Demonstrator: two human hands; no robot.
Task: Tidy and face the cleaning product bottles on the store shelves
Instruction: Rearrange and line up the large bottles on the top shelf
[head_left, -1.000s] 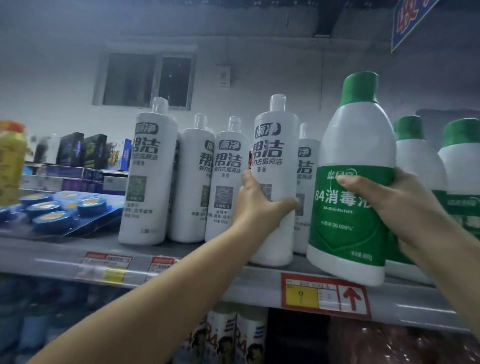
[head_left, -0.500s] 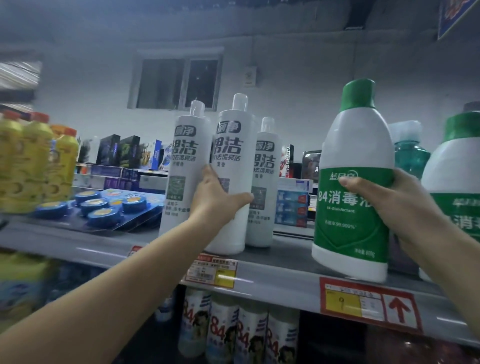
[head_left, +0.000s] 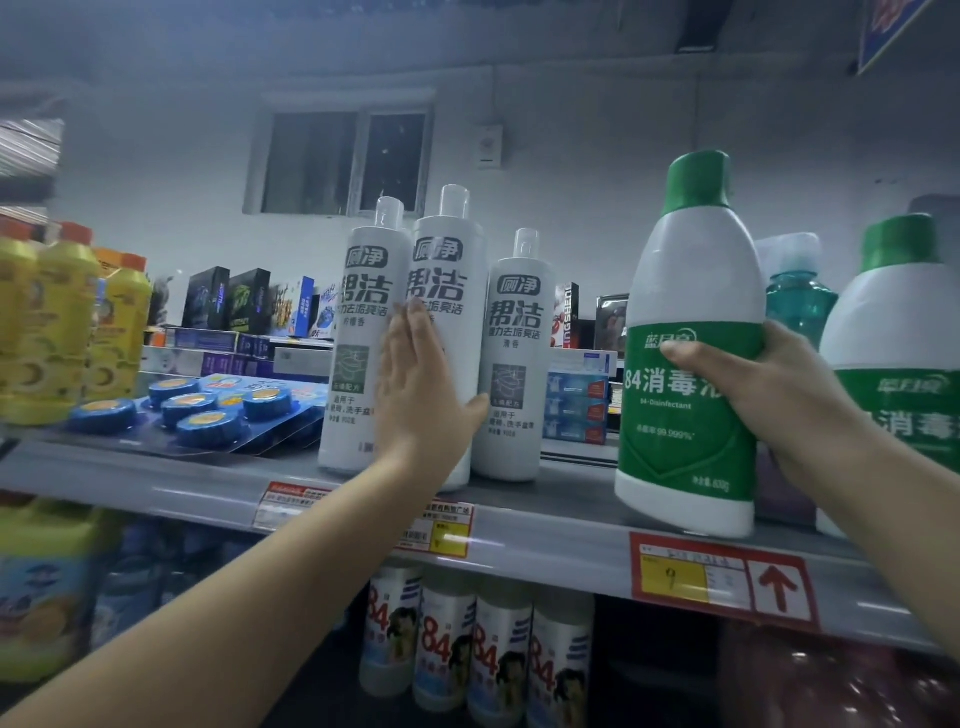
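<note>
Three tall white cleaner bottles stand close together on the grey shelf (head_left: 545, 535): a left one (head_left: 358, 364), a middle one (head_left: 447, 270) and a right one (head_left: 514, 364). My left hand (head_left: 415, 395) lies flat against the front of the middle bottle, fingers straight, thumb hooked round its right side. My right hand (head_left: 779, 395) grips a white and green 84 disinfectant bottle (head_left: 691, 291) from the right. That bottle stands upright at the shelf's front edge, label facing me.
A second green-capped bottle (head_left: 904, 322) and a teal bottle (head_left: 795, 301) stand behind my right hand. Yellow bottles (head_left: 62, 322) and a pack of blue round blocks (head_left: 208, 410) fill the shelf's left. Small 84 bottles (head_left: 478, 649) line the shelf below. Red price tags (head_left: 722, 577) hang on the edge.
My left hand moved the middle white bottle left beside the others, then its fingers straightened from a grip to a flat palm. My right hand kept its hold on the green bottle.
</note>
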